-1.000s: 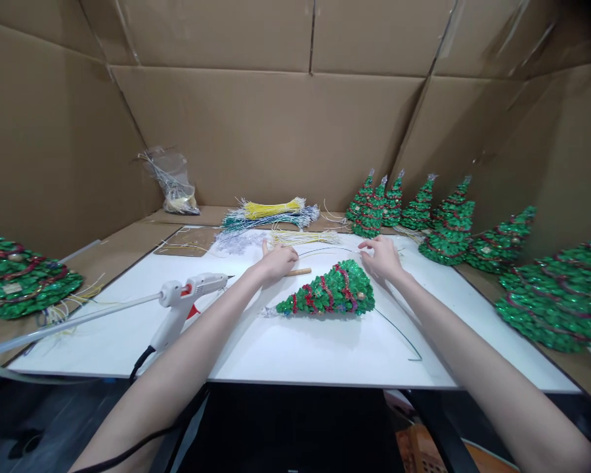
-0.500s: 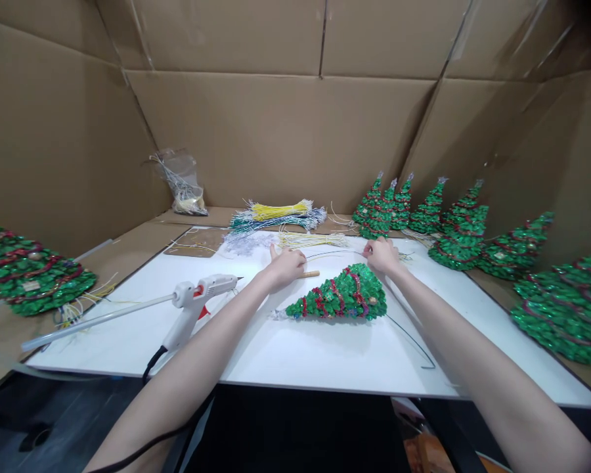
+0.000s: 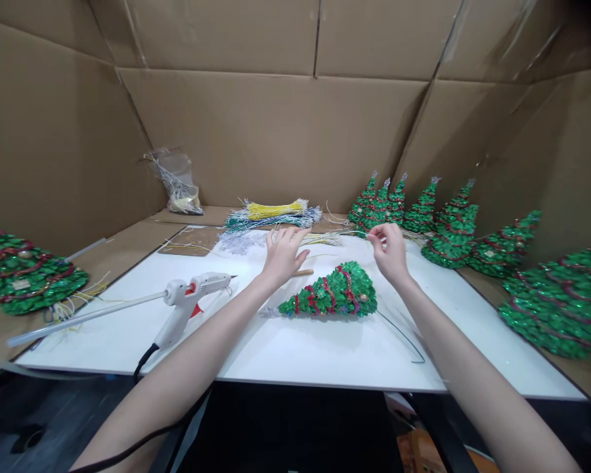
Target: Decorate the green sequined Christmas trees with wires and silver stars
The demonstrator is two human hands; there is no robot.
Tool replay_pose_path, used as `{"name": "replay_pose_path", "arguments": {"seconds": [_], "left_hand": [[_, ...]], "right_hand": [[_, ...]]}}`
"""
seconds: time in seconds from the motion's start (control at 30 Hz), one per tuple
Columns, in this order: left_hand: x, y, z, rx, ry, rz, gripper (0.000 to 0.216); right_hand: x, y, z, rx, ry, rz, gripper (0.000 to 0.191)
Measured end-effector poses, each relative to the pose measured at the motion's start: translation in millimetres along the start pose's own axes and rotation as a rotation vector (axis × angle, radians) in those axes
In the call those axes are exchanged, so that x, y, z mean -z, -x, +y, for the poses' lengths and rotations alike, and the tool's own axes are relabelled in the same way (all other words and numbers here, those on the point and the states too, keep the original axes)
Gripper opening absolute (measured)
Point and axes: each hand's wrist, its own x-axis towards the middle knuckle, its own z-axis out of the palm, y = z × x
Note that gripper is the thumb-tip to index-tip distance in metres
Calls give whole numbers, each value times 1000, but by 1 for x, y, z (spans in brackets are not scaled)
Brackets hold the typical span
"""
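Observation:
A small green sequin Christmas tree (image 3: 333, 298) with red garland lies on its side on the white board (image 3: 295, 341). My left hand (image 3: 283, 253) hovers just behind it with fingers spread, above a short wooden stick (image 3: 305, 272) and a heap of pale thin wires (image 3: 315, 239). My right hand (image 3: 388, 251) is raised behind the tree's base, thumb and fingers pinched on a thin wire that I can barely make out. A long dark wire (image 3: 404, 338) curves over the board to the right of the tree.
A white hot glue gun (image 3: 190, 295) with a long glue stick lies at the left. Bundles of yellow and blue-white wires (image 3: 273, 213) sit at the back. Several finished trees (image 3: 448, 223) stand along the right, another tree (image 3: 24, 276) at the left. Cardboard walls surround the table.
Both hands have lifted off the board. My left hand has opened its fingers over the wires, and my right hand has risen with a pinch on a thin wire.

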Motion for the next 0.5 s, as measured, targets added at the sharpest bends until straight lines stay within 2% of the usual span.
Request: {"name": "replay_pose_path", "arguments": {"seconds": [0.13, 0.3, 0.5], "left_hand": [[-5, -2, -3, -39, 96, 2, 17], [-6, -3, -4, -107, 259, -4, 22], [-3, 2, 3, -144, 394, -20, 19]], "right_hand": [[-1, 7, -2, -18, -191, -76, 12], [4, 12, 1, -108, -436, -202, 30], [4, 14, -4, -176, -592, -251, 40]]}}
